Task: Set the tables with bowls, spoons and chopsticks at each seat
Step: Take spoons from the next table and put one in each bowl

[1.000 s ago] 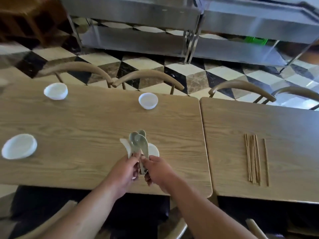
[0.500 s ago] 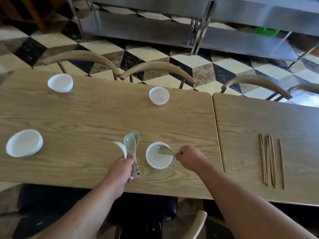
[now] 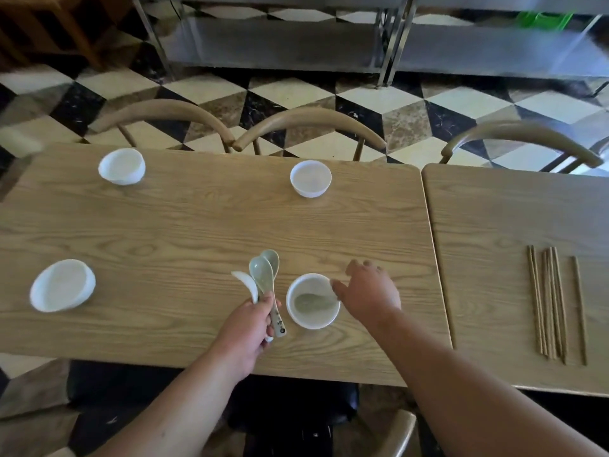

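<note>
Left hand (image 3: 245,319): fingers (image 3: 268,300) clenched round the handles of a bundle of spoons (image 3: 263,275). Two are pale green, one white. Their scoops fan out toward 12 o'clock, above the left worktop (image 3: 181,232). The handle ends poke out below the fist at about 5 o'clock.

Right hand (image 3: 369,293): released, palm down, fingers (image 3: 357,265) spread and holding nothing. It sits at 3 o'clock of the near bowl (image 3: 314,323). The thumb tip is right at the rim; contact cannot be told.

The near bowl is white and upright, near the front edge of the left worktop, just beside the left hand at its 3 o'clock. One green spoon (image 3: 309,302) lies inside it, scoop toward 9 o'clock, handle toward the right hand.

The other bowls are all white, upright, and on the same worktop. Clocked from the near bowl:
- far bowl (image 3: 310,178) at 12 o'clock, near the back edge
- far-left bowl (image 3: 122,166) at 10 o'clock, near the back edge
- near-left bowl (image 3: 62,285) at 9 o'clock, well apart

The chopsticks (image 3: 557,301) are a loose row of brown sticks lying flat on the right worktop (image 3: 510,209), at 3 o'clock and well apart from the right hand. They run 12-to-6, with one stick set slightly off at the right.

The two worktops butt together with a thin seam between them. Curved wooden chairs (image 3: 309,122) are tucked in along the back edge. Steel racks (image 3: 270,44) stand beyond them on a checkered floor (image 3: 379,97).
</note>
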